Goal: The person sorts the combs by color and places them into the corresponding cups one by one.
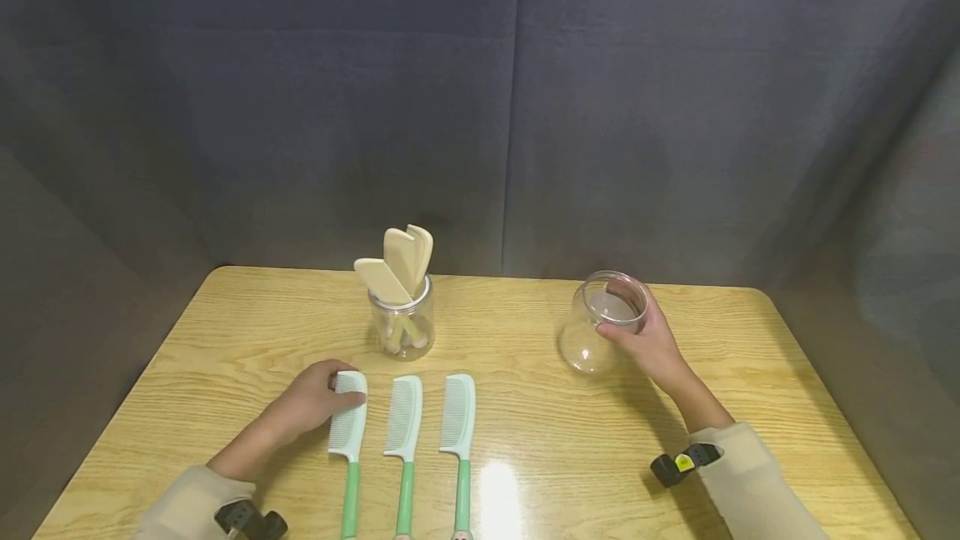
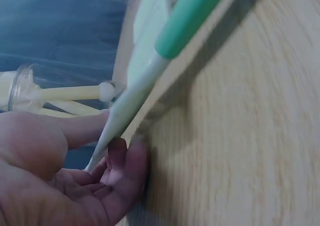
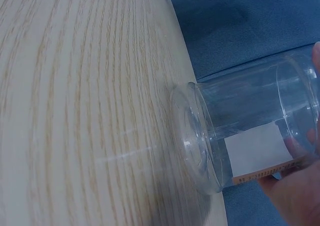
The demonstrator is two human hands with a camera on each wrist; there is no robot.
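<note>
On a pale wood-grain table (image 1: 525,407) with rounded far corners, backed and flanked by dark grey fabric walls (image 1: 480,107), three combs with white teeth and green handles lie side by side near the front edge, handles pointing toward the person. The left hand (image 1: 311,402) rests at the toothed end of the leftmost comb (image 1: 348,432), with fingers curled around its tip; the left wrist view shows the comb's edge passing between thumb and fingers, raised a little off the wood. The middle comb (image 1: 402,432) and the right comb (image 1: 458,432) lie flat just beside it, apart from each other and untouched.

Toward the far edge, about mid-width, stands an upright clear jar (image 1: 402,325) holding cream-coloured combs (image 1: 401,269) that stick out of its mouth.

Near the far right corner, the right hand (image 1: 651,348) grips an empty clear jar (image 1: 600,332) around its mouth, fingers wrapped on the rim. That jar is tilted, its mouth turned up and toward the person while part of its base touches the table; the right wrist view shows a white label on its side and the base edge meeting the wood.

Both forearms wear beige sleeves (image 1: 750,473), each with a small black device at the wrist. A glare spot shines on the table close to the front edge.
</note>
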